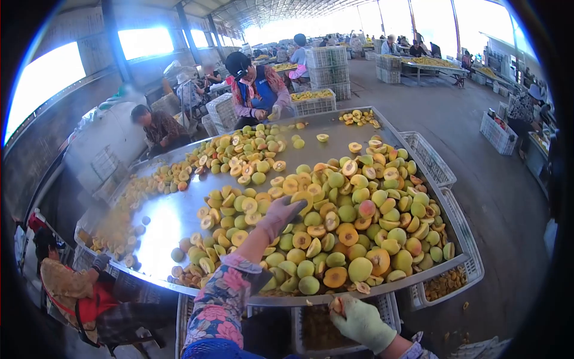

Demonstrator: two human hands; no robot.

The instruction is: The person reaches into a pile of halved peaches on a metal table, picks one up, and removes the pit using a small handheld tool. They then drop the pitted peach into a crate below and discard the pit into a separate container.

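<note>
Left hand: the pink-gloved left hand point(280, 216) reaches over the pile point(347, 209), fingers partly curled against a yellow-green fruit point(301, 201); how firmly they grip, I cannot tell.
Right hand: the pale-gloved right hand point(365, 325) is nearly closed, thumb and fingers pinching a reddish piece point(338, 306) just off the near edge of the table, above a crate point(392, 312).
Table: the metal table point(158, 224) bears whole and halved fruit, heaped thickest at the right, with a looser band along the far side.
Right side: a crate of brown pieces point(445, 283) sits beside the table.
Co-workers: one person point(260, 93) works at the far edge; another point(75, 287) sits at the left.
</note>
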